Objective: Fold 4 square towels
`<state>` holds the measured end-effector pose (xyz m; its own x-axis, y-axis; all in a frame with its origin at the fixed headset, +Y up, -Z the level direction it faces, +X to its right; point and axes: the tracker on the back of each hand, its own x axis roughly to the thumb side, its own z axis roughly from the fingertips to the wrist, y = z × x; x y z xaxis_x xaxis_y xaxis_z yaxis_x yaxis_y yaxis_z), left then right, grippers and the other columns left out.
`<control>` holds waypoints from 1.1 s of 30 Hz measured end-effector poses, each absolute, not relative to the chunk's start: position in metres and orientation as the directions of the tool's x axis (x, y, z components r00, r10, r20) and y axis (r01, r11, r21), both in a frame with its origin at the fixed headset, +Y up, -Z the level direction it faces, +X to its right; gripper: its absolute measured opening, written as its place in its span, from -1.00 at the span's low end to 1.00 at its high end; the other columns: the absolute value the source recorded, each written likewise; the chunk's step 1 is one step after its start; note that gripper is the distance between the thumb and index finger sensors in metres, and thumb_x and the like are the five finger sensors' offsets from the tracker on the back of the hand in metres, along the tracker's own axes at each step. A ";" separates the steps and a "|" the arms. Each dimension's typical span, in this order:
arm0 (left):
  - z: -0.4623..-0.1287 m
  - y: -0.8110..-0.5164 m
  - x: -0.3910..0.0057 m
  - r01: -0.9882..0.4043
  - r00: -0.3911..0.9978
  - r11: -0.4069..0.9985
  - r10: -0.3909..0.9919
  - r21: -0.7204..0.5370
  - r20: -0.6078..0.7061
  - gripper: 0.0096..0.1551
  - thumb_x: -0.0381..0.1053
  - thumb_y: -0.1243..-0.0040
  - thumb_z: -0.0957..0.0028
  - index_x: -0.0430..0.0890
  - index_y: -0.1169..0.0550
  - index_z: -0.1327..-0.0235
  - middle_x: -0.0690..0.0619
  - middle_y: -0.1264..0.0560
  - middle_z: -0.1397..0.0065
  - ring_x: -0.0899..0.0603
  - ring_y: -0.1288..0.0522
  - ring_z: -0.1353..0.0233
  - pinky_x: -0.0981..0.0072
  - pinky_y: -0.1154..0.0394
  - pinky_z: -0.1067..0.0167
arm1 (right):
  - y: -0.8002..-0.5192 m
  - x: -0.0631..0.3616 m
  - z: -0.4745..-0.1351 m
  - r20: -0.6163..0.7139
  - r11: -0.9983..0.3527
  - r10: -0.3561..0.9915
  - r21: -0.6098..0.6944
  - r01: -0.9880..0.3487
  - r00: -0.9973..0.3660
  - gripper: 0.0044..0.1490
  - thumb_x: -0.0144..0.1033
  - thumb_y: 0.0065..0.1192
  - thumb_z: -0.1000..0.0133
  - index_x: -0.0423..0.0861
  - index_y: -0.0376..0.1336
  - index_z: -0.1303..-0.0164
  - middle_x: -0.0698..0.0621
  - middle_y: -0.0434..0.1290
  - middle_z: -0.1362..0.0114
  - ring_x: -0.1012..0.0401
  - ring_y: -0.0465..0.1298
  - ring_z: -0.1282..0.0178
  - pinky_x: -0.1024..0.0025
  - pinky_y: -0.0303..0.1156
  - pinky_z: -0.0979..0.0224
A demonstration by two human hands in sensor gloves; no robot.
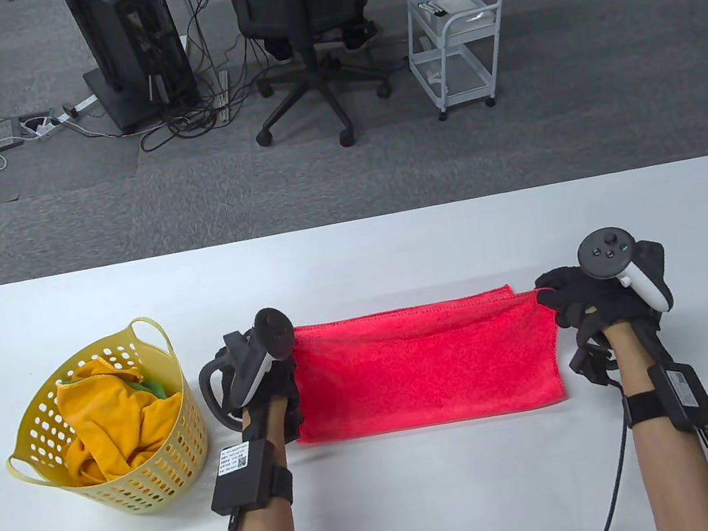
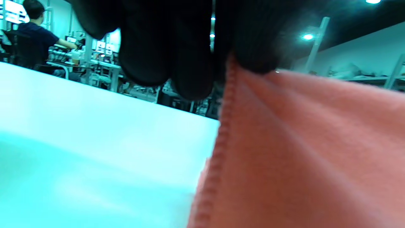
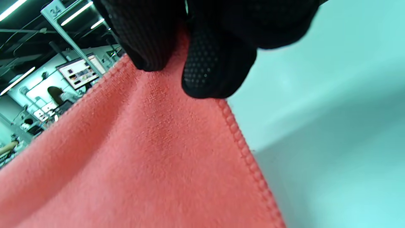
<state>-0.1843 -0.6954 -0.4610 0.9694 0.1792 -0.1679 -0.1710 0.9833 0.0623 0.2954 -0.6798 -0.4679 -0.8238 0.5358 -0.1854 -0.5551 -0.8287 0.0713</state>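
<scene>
I see a white counter (image 1: 353,259) with grey office carpet, a swivel chair (image 1: 305,27) and a white trolley (image 1: 459,27) beyond its far edge. My right fingers (image 3: 218,69) are closed on the far right corner of the red towel (image 1: 423,366), pinching the hemmed edge. My left fingers (image 2: 253,41) pinch the towel's far left corner in the same way. Outward from there, the right hand (image 1: 595,295) and the left hand (image 1: 256,372) sit at the towel's two short ends. The towel lies folded in half, a wide rectangle at the middle of the counter. Left of the towel, beyond my left hand, stands a yellow basket (image 1: 156,465) holding an orange towel (image 1: 108,425) with a bit of green cloth (image 1: 153,386) showing.
</scene>
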 end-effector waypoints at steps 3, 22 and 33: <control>-0.475 -0.706 -0.186 -0.172 0.965 0.984 0.176 0.040 -0.196 -0.60 0.14 -0.25 -0.24 0.08 -0.67 -0.25 -0.04 -0.70 -0.28 -0.32 -0.62 -0.30 -0.26 -0.35 -0.41 | -0.690 0.290 -0.485 -0.194 -0.830 0.534 0.066 -0.554 -0.823 -0.50 -0.25 0.49 -0.26 -0.14 0.42 -0.37 -0.13 0.62 -0.26 0.15 0.71 0.10 0.33 0.58 0.07; -0.511 -0.730 -0.189 -0.149 0.962 0.983 0.119 -0.109 -0.245 -0.33 0.22 -0.09 -0.28 -0.07 -0.45 -0.57 -0.20 -0.50 -0.54 -0.43 -0.49 -0.44 -0.34 -0.23 -0.46 | -0.723 0.256 -0.526 -0.286 -0.925 0.337 0.077 -0.372 -0.897 -0.27 -0.05 0.21 -0.35 -0.20 0.19 -0.62 -0.26 0.37 -0.61 -0.03 0.61 -0.25 0.13 0.52 -0.20; -0.434 -0.672 -0.168 -0.222 0.973 0.975 0.223 -0.014 0.064 -0.33 0.24 -0.03 -0.29 -0.07 -0.46 -0.57 -0.23 -0.45 -0.60 -0.44 -0.46 -0.48 -0.36 -0.22 -0.47 | -0.704 0.251 -0.498 -0.341 -0.946 0.075 0.274 -0.176 -0.937 -0.19 0.07 0.24 -0.32 -0.25 0.22 -0.59 -0.27 0.47 -0.54 -0.05 0.66 -0.23 0.12 0.56 -0.20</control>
<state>-0.1684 -0.6716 -0.4343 0.9727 0.2228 0.0641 -0.2224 0.9749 -0.0143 0.2505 -0.7045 -0.4979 -0.9372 0.0755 -0.3406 -0.1756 -0.9457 0.2736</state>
